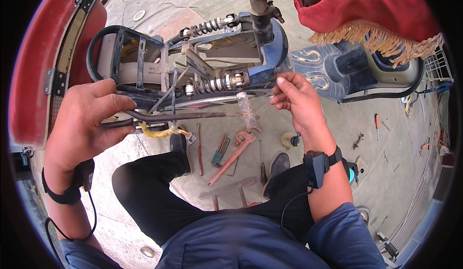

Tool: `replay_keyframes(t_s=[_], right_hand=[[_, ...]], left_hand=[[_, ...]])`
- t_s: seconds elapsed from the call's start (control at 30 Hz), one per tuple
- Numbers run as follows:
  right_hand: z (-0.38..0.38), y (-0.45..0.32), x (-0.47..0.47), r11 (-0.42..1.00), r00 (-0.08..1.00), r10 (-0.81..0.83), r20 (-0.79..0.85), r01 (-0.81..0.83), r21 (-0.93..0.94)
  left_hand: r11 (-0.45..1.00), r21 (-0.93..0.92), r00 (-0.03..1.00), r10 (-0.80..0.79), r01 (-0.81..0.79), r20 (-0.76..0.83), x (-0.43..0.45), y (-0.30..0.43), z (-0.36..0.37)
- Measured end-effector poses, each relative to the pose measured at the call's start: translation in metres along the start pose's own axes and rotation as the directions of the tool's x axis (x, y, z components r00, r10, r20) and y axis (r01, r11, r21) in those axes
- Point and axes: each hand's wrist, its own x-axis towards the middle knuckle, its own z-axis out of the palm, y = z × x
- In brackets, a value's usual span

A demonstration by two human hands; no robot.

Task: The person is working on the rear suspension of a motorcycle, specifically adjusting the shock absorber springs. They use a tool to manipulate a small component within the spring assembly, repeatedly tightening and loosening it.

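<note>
A partly stripped electric scooter with a bare rear frame [140,59] lies across the view before me. My left hand [96,119] is closed around dark metal rods or bars beside the rear rack. One of these, a long bent metal bar [191,116], runs right to a worn flat metal piece [247,110] below the near coil-spring shock absorber [213,84]. A yellow-wrapped wire bundle [157,133] hangs just below the bar. My right hand [294,95] is raised by the blue plastic panel [261,74], fingers curled; whether something small is between the fingertips cannot be told.
On the concrete floor lie a red pipe wrench [231,158], a hex key set [220,153], screwdrivers [263,166] and a red rod [199,149]. A red box [36,59] stands at the left; a red fringed cloth [369,12] hangs at the upper right.
</note>
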Motion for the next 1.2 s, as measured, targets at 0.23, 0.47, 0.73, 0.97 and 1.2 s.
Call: replay_keyframes(t_s=[0.23, 0.47, 0.73, 0.97, 1.2], right_hand=[[0.0, -0.002, 0.0, 1.0, 1.0, 0.008, -0.016, -0.008, -0.012], [-0.001, 0.001, 0.001, 1.0, 1.0, 0.005, -0.012, -0.005, 0.002], [0.0, 0.001, 0.002, 1.0, 1.0, 0.003, -0.005, -0.003, 0.002], [0.0, 0.001, 0.002, 1.0, 1.0, 0.002, -0.008, -0.002, -0.007], [-0.001, 0.001, 0.002, 1.0, 1.0, 0.0, -0.004, 0.0, -0.007]], left_hand=[[0.99, -0.136, 0.975, 0.066, -0.038, 0.214, 0.002, 0.005, -0.004], [0.998, -0.066, 0.997, -0.016, 0.021, 0.08, 0.002, 0.007, -0.004], [0.999, -0.005, 0.999, -0.042, 0.042, -0.024, 0.003, -0.001, 0.001], [0.993, -0.114, 0.992, 0.025, -0.01, 0.127, 0.003, 0.001, -0.007], [0.995, -0.088, 0.989, -0.025, 0.039, 0.146, -0.001, 0.008, -0.009]])
